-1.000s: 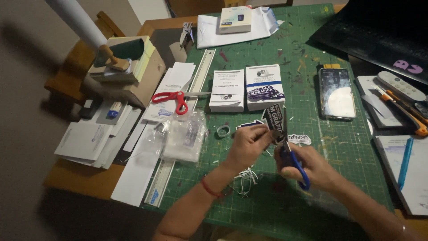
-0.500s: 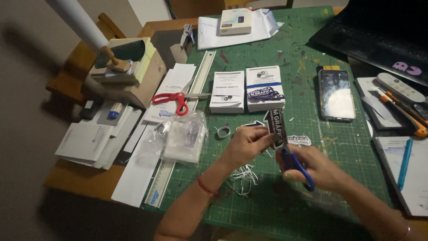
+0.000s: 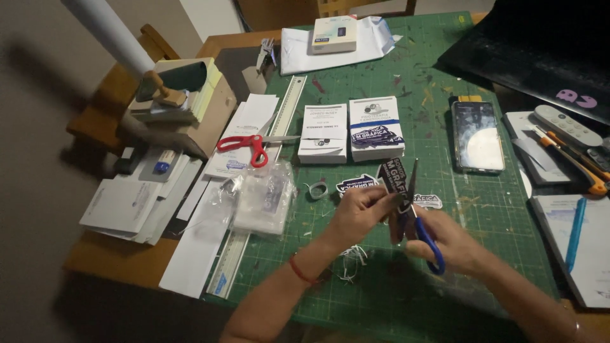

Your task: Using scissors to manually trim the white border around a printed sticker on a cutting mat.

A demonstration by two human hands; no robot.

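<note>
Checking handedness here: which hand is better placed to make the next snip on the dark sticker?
Right. The right hand already grips the blue-handled scissors, blades at the dark sticker, while the left hand pinches that sticker and seems best left steadying it.

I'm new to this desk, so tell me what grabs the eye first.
At the centre, the left hand holds a dark sticker upright while the right hand works blue scissors along its edge, over the green mat. Red scissors lie to the left by a ruler, and a phone lies face up on the right.
</note>
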